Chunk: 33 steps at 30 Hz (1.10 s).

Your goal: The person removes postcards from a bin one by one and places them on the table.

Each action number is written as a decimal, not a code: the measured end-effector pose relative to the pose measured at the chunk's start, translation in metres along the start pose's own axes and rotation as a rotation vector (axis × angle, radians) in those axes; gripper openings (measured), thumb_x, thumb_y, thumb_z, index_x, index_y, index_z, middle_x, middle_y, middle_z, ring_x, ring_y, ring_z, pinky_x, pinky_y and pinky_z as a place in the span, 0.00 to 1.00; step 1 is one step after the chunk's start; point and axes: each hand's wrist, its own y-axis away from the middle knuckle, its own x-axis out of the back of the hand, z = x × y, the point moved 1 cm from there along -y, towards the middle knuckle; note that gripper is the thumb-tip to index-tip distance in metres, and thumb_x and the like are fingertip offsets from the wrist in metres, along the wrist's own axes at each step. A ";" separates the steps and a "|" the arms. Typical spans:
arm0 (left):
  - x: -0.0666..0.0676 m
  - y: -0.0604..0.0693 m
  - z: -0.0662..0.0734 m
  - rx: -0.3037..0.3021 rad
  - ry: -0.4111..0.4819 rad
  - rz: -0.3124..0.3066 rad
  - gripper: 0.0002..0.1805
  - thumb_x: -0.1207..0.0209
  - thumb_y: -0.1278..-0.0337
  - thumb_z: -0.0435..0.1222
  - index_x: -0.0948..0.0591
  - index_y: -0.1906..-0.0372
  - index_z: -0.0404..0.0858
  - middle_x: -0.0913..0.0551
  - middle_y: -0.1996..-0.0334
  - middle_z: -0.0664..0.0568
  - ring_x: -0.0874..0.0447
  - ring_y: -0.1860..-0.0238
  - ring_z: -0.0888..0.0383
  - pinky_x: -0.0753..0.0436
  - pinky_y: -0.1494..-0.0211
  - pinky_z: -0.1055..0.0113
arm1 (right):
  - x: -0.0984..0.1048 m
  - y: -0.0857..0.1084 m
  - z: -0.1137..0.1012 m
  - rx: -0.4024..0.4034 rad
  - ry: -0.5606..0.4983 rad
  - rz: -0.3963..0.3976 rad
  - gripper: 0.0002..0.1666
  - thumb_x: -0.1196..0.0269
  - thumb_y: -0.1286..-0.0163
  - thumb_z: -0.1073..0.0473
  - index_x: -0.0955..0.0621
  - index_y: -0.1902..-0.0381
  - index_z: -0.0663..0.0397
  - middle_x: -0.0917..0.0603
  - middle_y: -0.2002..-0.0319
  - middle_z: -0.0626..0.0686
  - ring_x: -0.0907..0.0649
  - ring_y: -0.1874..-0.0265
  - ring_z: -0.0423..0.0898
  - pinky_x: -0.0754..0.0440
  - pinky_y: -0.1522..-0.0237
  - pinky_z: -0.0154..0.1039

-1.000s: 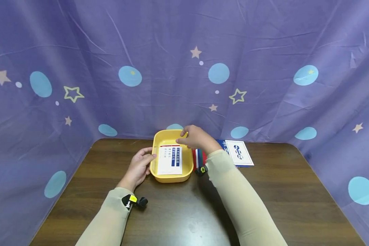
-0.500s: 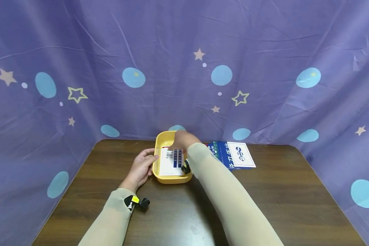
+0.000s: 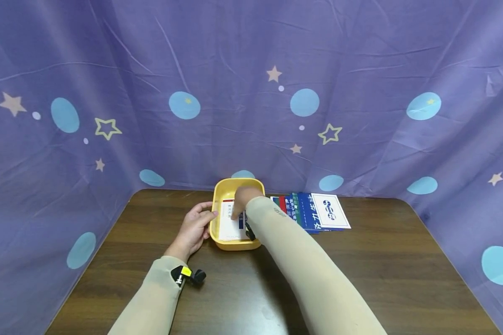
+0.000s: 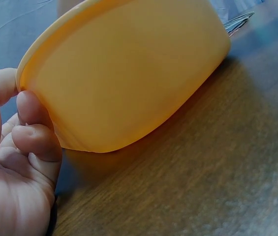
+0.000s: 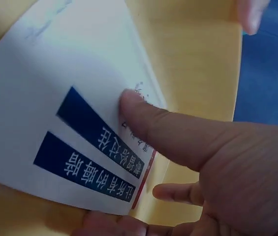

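Observation:
A yellow plastic basin [image 3: 234, 246] stands at the back of the table, a white printed card [image 3: 228, 230] with dark blue text bands lying in it. My left hand [image 3: 192, 228] holds the basin's left rim; in the left wrist view the thumb and fingers pinch its wall [image 4: 129, 73]. Inside the basin, my right hand [image 3: 245, 197] is at the card. The right wrist view shows the thumb lying on the card's printed face [image 5: 87, 64] and other fingers along its edge. A red strip shows at that edge. The fingertips under the card are hidden.
Right of the basin lies a fanned row of cards, among them blue cards [image 3: 307, 209] and a white card [image 3: 331, 211] with a blue emblem. A purple curtain [image 3: 234, 60] with stars and dots hangs behind the brown wooden table [image 3: 234, 298].
My right hand has moved left and down from the basin's right rim onto the card inside. The fanned cards have come into fuller view. My left hand keeps its hold on the basin.

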 end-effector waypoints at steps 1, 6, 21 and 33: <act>0.000 0.000 0.000 0.000 0.001 0.000 0.26 0.38 0.19 0.28 0.30 0.25 0.32 0.09 0.67 0.54 0.30 0.88 0.67 0.31 0.86 0.76 | 0.001 0.001 0.000 -0.003 -0.002 -0.004 0.30 0.12 0.42 0.35 0.08 0.52 0.46 0.06 0.57 0.45 0.10 0.58 0.42 0.08 0.45 0.42; -0.001 0.001 0.000 0.000 0.002 0.004 0.26 0.38 0.19 0.27 0.30 0.24 0.32 0.09 0.67 0.53 0.30 0.87 0.67 0.32 0.86 0.76 | 0.009 0.011 0.000 0.005 -0.014 0.011 0.25 0.12 0.39 0.43 0.08 0.55 0.51 0.04 0.61 0.48 0.07 0.62 0.43 0.05 0.51 0.40; -0.004 0.003 0.003 -0.006 0.001 0.009 0.28 0.38 0.19 0.28 0.31 0.23 0.31 0.10 0.68 0.54 0.30 0.88 0.66 0.32 0.87 0.75 | 0.058 0.081 0.056 0.135 -0.671 0.232 0.12 0.25 0.21 0.54 0.07 0.57 0.59 0.06 0.66 0.52 0.15 0.69 0.43 0.17 0.65 0.36; -0.003 0.002 0.003 -0.005 -0.021 0.016 0.28 0.38 0.20 0.28 0.32 0.23 0.29 0.10 0.69 0.54 0.30 0.88 0.67 0.32 0.87 0.76 | 0.051 0.110 0.158 0.114 -1.150 0.416 0.19 0.36 0.12 0.56 0.15 0.37 0.67 0.07 0.50 0.61 0.08 0.63 0.42 0.06 0.59 0.37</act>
